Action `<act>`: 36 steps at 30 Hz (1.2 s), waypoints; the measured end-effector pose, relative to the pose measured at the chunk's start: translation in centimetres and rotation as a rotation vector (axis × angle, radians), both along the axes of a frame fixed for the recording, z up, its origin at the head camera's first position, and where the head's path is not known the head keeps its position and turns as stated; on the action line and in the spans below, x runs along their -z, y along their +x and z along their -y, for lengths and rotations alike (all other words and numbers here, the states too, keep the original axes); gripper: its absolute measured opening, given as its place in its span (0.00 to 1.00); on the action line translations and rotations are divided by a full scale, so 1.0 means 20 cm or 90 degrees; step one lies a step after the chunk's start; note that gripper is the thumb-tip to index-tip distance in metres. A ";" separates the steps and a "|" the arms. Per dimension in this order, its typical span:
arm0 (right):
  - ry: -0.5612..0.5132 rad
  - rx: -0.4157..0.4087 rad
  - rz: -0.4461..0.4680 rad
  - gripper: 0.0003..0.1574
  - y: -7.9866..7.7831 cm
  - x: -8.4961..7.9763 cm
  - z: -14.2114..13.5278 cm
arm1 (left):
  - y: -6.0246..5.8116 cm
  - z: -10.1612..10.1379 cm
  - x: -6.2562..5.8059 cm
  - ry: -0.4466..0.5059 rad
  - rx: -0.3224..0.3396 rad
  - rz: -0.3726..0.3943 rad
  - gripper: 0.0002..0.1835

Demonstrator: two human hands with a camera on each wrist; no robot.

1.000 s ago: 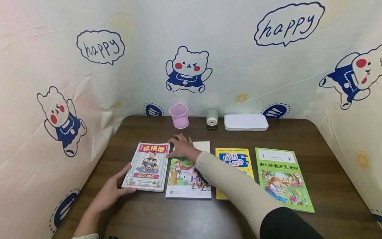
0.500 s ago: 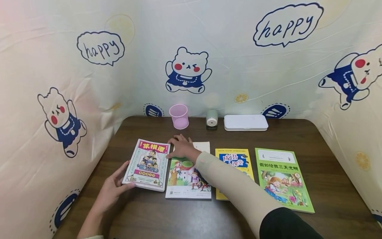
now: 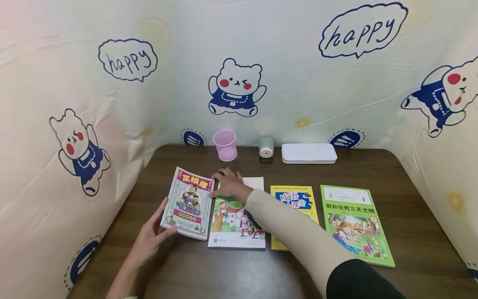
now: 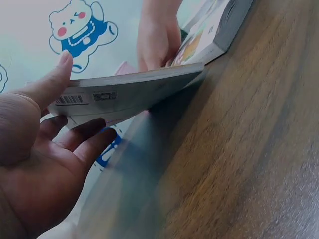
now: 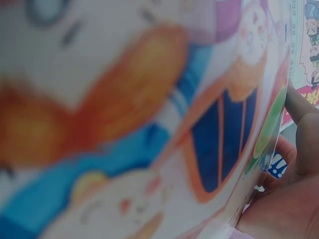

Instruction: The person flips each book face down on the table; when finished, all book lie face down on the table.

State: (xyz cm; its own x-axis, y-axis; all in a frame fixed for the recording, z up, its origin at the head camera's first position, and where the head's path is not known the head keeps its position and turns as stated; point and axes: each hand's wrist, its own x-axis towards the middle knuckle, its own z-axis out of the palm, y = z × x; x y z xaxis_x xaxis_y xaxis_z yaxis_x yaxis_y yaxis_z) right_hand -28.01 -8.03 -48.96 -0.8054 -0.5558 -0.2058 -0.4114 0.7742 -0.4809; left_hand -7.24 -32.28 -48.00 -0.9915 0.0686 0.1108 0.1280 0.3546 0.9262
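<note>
A white book with a pink title band (image 3: pixel 188 203) lies tilted at the left of the row, its left side raised off the table. My left hand (image 3: pixel 153 232) grips that side, thumb on the cover and fingers beneath. In the left wrist view the book's back cover (image 4: pixel 94 99) shows a barcode. My right hand (image 3: pixel 229 185) reaches over the top of a picture-covered book (image 3: pixel 237 226), its fingers spread beside the pink-banded book's upper right edge. The right wrist view is filled by the picture cover (image 5: pixel 149 124), with the right hand (image 5: pixel 284 199) at its side.
To the right lie a yellow book (image 3: pixel 278 245), partly under my right sleeve, and a green book (image 3: pixel 358 228). Along the back of the brown table (image 3: pixel 209 274) stand a pink cup (image 3: pixel 225 145), a small green pencil sharpener (image 3: pixel 266 148) and a white case (image 3: pixel 308 153).
My left hand has raised the left side of the pink-banded book and shifted slightly right, so the book tilts more. The right hand has stayed in place.
</note>
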 end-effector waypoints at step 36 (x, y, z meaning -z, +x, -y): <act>-0.220 -0.105 0.015 0.47 0.00 -0.19 0.11 | -0.02 -0.12 -0.13 -0.029 0.033 -0.065 0.48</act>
